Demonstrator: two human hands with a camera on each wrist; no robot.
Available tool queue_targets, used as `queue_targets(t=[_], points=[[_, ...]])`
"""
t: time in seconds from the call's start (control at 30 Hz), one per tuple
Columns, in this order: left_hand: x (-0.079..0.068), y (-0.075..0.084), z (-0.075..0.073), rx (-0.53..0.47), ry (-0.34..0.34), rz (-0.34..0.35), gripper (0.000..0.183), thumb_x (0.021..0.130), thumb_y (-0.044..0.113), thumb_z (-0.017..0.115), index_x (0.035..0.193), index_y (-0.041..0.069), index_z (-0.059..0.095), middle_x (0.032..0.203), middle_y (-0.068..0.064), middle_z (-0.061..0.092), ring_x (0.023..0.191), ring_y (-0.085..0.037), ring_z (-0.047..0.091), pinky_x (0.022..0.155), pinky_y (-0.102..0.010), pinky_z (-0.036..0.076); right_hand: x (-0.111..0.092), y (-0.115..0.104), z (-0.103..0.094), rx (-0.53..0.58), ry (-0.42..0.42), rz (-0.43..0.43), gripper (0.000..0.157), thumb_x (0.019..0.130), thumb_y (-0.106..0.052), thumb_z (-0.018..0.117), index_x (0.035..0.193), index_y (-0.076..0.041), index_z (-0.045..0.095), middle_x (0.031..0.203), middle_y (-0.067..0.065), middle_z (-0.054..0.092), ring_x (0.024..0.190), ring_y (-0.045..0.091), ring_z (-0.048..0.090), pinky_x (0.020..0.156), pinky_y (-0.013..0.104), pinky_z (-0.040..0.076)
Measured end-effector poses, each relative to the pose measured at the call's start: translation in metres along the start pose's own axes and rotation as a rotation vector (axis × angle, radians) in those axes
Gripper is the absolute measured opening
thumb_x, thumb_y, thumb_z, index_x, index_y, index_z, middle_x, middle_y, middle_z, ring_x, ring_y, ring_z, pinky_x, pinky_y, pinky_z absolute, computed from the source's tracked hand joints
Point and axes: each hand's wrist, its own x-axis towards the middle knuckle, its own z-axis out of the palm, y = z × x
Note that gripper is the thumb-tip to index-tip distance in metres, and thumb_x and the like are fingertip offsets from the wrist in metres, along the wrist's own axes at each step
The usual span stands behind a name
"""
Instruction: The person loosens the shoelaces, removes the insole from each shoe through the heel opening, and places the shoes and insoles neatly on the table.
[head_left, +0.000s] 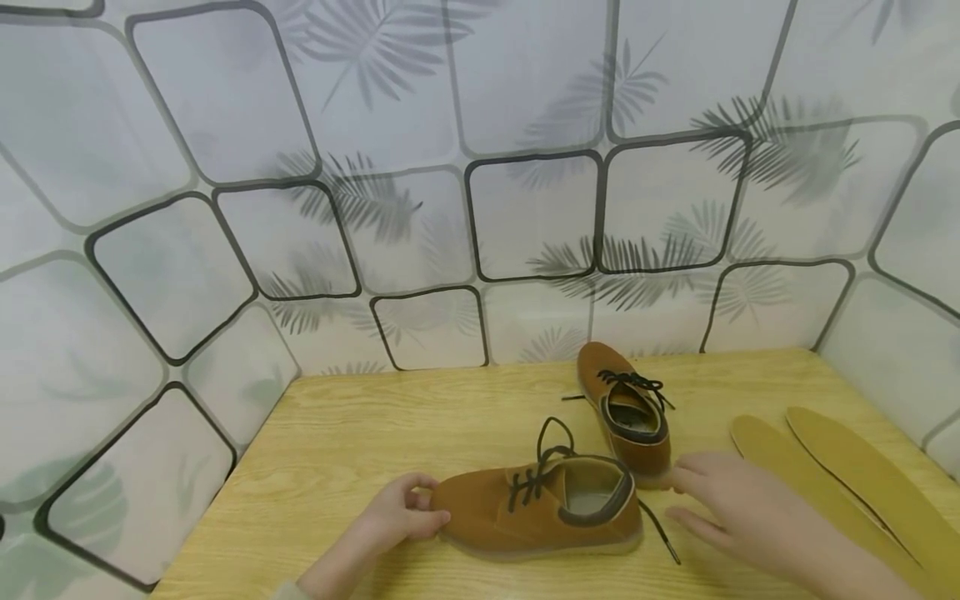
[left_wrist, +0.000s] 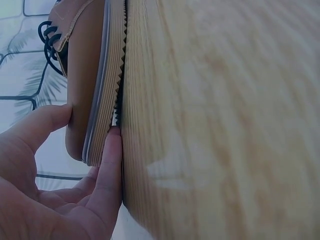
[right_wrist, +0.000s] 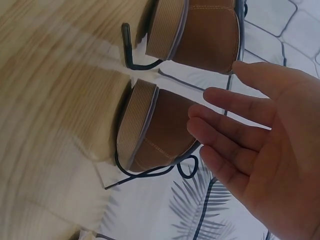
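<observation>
A brown lace-up shoe (head_left: 480, 504) lies sideways at the front of the table, its toe pointing left and its black laces loose. My left hand (head_left: 401, 512) grips the toe. In the left wrist view, the thumb presses the leather upper and a fingertip sits beneath the ribbed sole (left_wrist: 102, 100). Just past the heel, my right hand (head_left: 738, 508) hovers with relaxed, spread fingers and holds nothing. Behind stands the second brown shoe (head_left: 641, 454), toe pointing away, heel towards me; the right wrist view shows both heels close to those fingers.
Two tan insoles (head_left: 862, 475) lie side by side at the right of the wood-grain table (head_left: 360, 425). A patterned sheet with leaf prints and rounded squares (head_left: 536, 217) rises behind the table and along both sides. A loose lace end (head_left: 663, 533) trails by the near shoe's heel.
</observation>
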Motion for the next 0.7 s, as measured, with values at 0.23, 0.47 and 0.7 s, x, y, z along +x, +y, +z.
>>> queue_targets(t=[0.23,0.47,0.7], points=[[0.001,-0.001,0.001,-0.004,0.017,-0.019,0.060,0.093,0.005,0.077,0.142,-0.011,0.048,0.116,-0.020,0.070,0.092,-0.015,0.072,0.088,-0.037,0.068,0.007,-0.007,0.004,0.035,-0.074,0.029,0.027,0.094,-0.039,0.081,0.112,-0.020,0.077,0.104,-0.011,0.074,0.091,0.013,0.071,0.079,0.038,0.063],[0.000,0.000,0.001,0.005,0.014,-0.012,0.060,0.093,0.006,0.078,0.143,-0.011,0.048,0.114,-0.019,0.070,0.092,-0.014,0.072,0.088,-0.037,0.068,0.013,-0.012,0.005,0.089,-0.146,0.078,0.032,0.100,-0.043,0.073,0.122,-0.020,0.075,0.107,-0.011,0.073,0.094,0.011,0.071,0.078,0.037,0.063],[0.001,0.000,0.001,-0.001,0.009,-0.007,0.060,0.093,0.006,0.077,0.142,-0.012,0.048,0.115,-0.019,0.070,0.092,-0.015,0.072,0.088,-0.038,0.068,0.017,-0.019,0.009,0.127,-0.281,0.187,0.044,0.105,-0.049,0.064,0.127,-0.013,0.072,0.119,-0.002,0.076,0.105,0.022,0.073,0.089,0.047,0.064]])
